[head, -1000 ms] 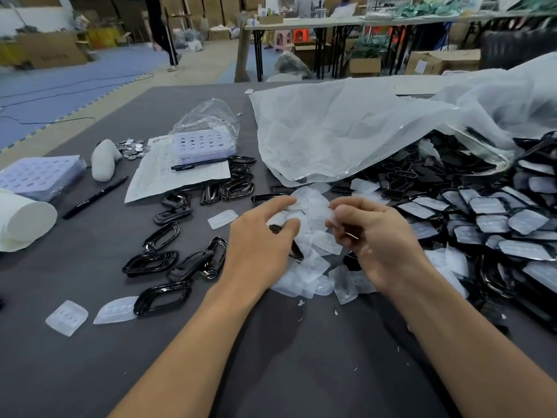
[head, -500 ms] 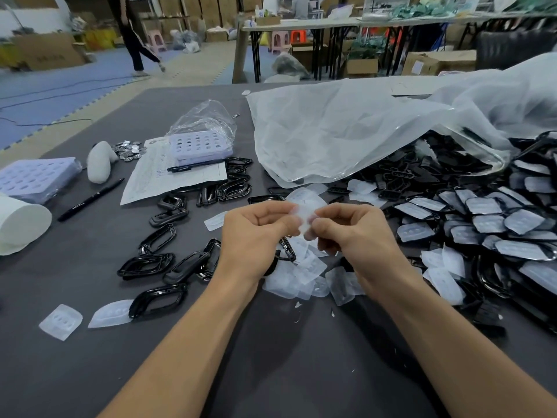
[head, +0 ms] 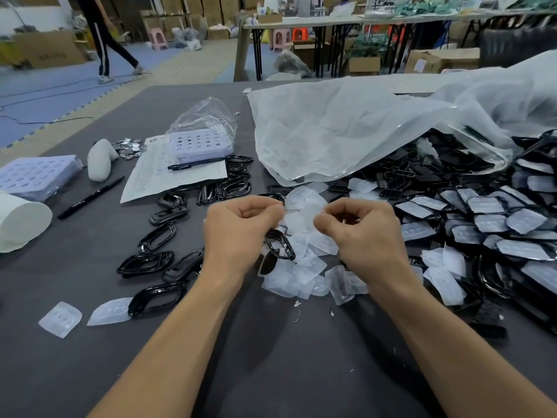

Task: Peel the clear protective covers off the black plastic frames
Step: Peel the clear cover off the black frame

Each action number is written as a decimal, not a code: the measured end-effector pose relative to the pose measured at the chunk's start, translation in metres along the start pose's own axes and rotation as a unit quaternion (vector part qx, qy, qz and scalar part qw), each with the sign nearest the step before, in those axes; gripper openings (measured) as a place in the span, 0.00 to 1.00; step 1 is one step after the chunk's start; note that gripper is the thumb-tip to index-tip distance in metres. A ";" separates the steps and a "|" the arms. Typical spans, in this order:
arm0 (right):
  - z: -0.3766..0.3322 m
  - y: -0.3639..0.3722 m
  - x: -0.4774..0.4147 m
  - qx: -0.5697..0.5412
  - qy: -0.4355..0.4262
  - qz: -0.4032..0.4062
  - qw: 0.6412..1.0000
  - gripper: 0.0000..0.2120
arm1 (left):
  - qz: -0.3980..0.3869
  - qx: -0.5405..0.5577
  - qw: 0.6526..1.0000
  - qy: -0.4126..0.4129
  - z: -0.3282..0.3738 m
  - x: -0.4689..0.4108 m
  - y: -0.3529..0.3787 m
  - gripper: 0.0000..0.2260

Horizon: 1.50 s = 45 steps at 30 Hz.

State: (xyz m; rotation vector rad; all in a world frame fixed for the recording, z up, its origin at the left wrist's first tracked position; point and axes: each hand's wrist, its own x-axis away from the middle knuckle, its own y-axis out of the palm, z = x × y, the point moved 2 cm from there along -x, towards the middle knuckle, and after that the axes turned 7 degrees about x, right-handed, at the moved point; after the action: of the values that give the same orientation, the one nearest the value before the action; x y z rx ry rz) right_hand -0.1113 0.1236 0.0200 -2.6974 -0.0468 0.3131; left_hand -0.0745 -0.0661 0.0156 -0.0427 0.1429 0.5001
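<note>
As both curl, left hand (head: 238, 233) grips frame (head: 280, 244), right hand (head: 361, 236) pinches cover (head: 301, 217)

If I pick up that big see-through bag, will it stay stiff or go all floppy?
Probably floppy: the bag lies crumpled and drapes over the frames. Likely light, since it looks thin and see-through. Its shine hints it's slippery.

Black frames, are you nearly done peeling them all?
Not nearly. Done: bare frames lie at the left, with peeled covers heaped under the hands. In hand: the left hand grips one black frame while the right hand pinches its clear cover. Left: a big heap of covered frames at the right, spilling from the plastic bag.
</note>
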 end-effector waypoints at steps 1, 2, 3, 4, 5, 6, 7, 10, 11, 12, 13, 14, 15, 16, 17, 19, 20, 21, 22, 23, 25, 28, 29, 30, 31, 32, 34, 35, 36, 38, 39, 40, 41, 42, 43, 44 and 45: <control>0.002 -0.002 -0.001 0.012 0.008 0.012 1.000 0.05 | 0.044 -0.027 0.999 -0.002 -0.001 -0.003 -0.006 0.08; 0.004 -0.005 -0.003 0.021 0.019 0.015 0.999 0.05 | 0.077 -0.064 0.995 -0.005 -0.001 -0.005 -0.012 0.07; 0.006 -0.007 -0.005 0.035 0.030 0.011 0.999 0.05 | 0.093 -0.113 0.989 -0.006 0.000 -0.006 -0.016 0.05; 0.007 -0.009 -0.005 0.056 0.043 0.001 0.998 0.06 | 0.088 -0.171 0.981 -0.011 0.001 -0.005 -0.017 0.01; 0.010 -0.009 -0.006 0.084 0.056 -0.013 0.995 0.07 | 0.069 -0.235 0.969 -0.015 0.003 -0.004 -0.016 0.04; 0.012 -0.008 -0.007 0.117 0.066 -0.028 0.991 0.09 | 0.038 -0.297 0.954 -0.017 0.002 -0.002 -0.014 0.08; 0.014 -0.007 -0.007 0.154 0.070 -0.037 0.985 0.10 | 0.007 -0.349 0.937 -0.013 0.000 -0.001 -0.011 0.11; 0.015 -0.009 -0.009 0.218 0.059 -0.007 0.974 0.09 | -0.053 -0.411 0.910 0.007 -0.001 -0.001 -0.006 0.11; 0.016 -0.013 -0.012 0.226 0.055 0.011 0.973 0.10 | -0.055 -0.398 0.916 0.003 -0.002 -0.002 -0.007 0.09; 0.018 -0.017 -0.015 0.238 0.055 0.023 0.969 0.13 | -0.051 -0.374 0.926 -0.004 -0.003 -0.003 -0.008 0.07; 0.020 -0.022 -0.019 0.259 0.060 0.025 0.964 0.15 | -0.044 -0.339 0.940 -0.011 -0.004 -0.004 -0.009 0.05; 0.023 -0.026 -0.023 0.284 0.065 0.016 0.956 0.17 | -0.039 -0.293 0.955 -0.017 -0.006 -0.004 -0.009 0.05; 0.026 -0.029 -0.026 0.306 0.067 0.001 0.950 0.17 | -0.035 -0.242 0.969 -0.020 -0.007 -0.004 -0.008 0.07; 0.028 -0.031 -0.028 0.322 0.065 -0.017 0.944 0.16 | -0.031 -0.192 0.981 -0.022 -0.008 -0.003 -0.007 0.09; 0.029 -0.032 -0.029 0.330 0.059 -0.030 0.942 0.15 | -0.028 -0.150 0.988 -0.021 -0.008 -0.003 -0.006 0.11; 0.028 -0.033 -0.029 0.337 0.052 -0.028 0.940 0.14 | -0.030 -0.094 0.995 -0.007 -0.007 -0.001 -0.003 0.16; 0.026 -0.034 -0.029 0.327 0.047 -0.018 0.944 0.14 | -0.033 -0.067 0.997 0.002 -0.007 -0.001 -0.002 0.17; 0.024 -0.035 -0.029 0.313 0.036 -0.008 0.949 0.13 | -0.033 -0.037 0.999 0.009 -0.006 -0.001 0.000 0.18; 0.022 -0.035 -0.029 0.299 0.023 -0.008 0.954 0.12 | -0.029 -0.014 0.999 0.014 -0.006 -0.002 0.001 0.19; 0.020 -0.036 -0.028 0.293 0.012 -0.021 0.956 0.12 | -0.023 -0.003 1.000 0.019 -0.006 -0.002 0.001 0.20; 0.014 -0.037 -0.025 0.318 0.000 -0.078 0.945 0.15 | -0.017 -0.010 0.999 0.028 -0.006 -0.002 0.002 0.22; 0.010 -0.041 -0.020 0.371 -0.013 -0.149 0.917 0.16 | -0.042 -0.026 0.999 0.021 -0.005 0.002 0.005 0.20; 0.009 -0.042 -0.019 0.380 -0.016 -0.158 0.911 0.16 | -0.052 -0.037 0.998 0.020 -0.005 0.004 0.007 0.18; 0.008 -0.042 -0.018 0.387 -0.020 -0.162 0.907 0.14 | -0.061 -0.055 0.996 0.023 -0.005 0.006 0.008 0.15; 0.007 -0.042 -0.018 0.394 -0.025 -0.167 0.904 0.13 | -0.070 -0.077 0.994 0.030 -0.004 0.009 0.009 0.13; 0.007 -0.042 -0.019 0.401 -0.029 -0.172 0.899 0.12 | -0.077 -0.098 0.992 0.036 -0.003 0.011 0.011 0.12; 0.008 -0.040 -0.020 0.418 -0.031 -0.182 0.890 0.11 | -0.087 -0.121 0.988 0.036 -0.001 0.015 0.012 0.10; 0.009 -0.040 -0.020 0.423 -0.030 -0.185 0.887 0.10 | -0.090 -0.126 0.987 0.032 -0.001 0.017 0.012 0.10; 0.009 -0.041 -0.020 0.422 -0.030 -0.187 0.887 0.10 | -0.090 -0.131 0.987 0.029 0.000 0.017 0.012 0.09; 0.010 -0.044 -0.020 0.403 -0.027 -0.190 0.895 0.11 | -0.082 -0.135 0.987 0.026 0.000 0.017 0.011 0.09; 0.011 -0.045 -0.020 0.385 -0.020 -0.192 0.903 0.11 | -0.075 -0.133 0.988 0.024 0.000 0.016 0.011 0.09; 0.013 -0.047 -0.021 0.364 -0.010 -0.194 0.911 0.12 | -0.068 -0.128 0.989 0.022 0.000 0.015 0.010 0.09; 0.014 -0.047 -0.022 0.342 0.001 -0.191 0.920 0.13 | -0.058 -0.122 0.991 0.020 -0.001 0.015 0.010 0.08; 0.016 -0.047 -0.024 0.317 0.011 -0.176 0.932 0.13 | -0.046 -0.115 0.992 0.015 -0.001 0.014 0.009 0.08; 0.018 -0.045 -0.025 0.289 0.017 -0.147 0.946 0.14 | -0.031 -0.109 0.994 0.009 -0.002 0.013 0.009 0.08; 0.018 -0.042 -0.027 0.260 0.018 -0.108 0.959 0.15 | -0.015 -0.099 0.995 -0.001 -0.003 0.011 0.008 0.07; 0.017 -0.037 -0.029 0.241 0.015 -0.074 0.968 0.16 | -0.001 -0.084 0.996 -0.012 -0.004 0.009 0.007 0.07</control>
State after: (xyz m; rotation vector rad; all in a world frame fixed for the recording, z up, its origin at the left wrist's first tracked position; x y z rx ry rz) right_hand -0.1431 0.1614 0.0262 -2.2014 -0.1427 0.2064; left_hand -0.0703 -0.0555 0.0107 -0.2014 0.0775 0.5102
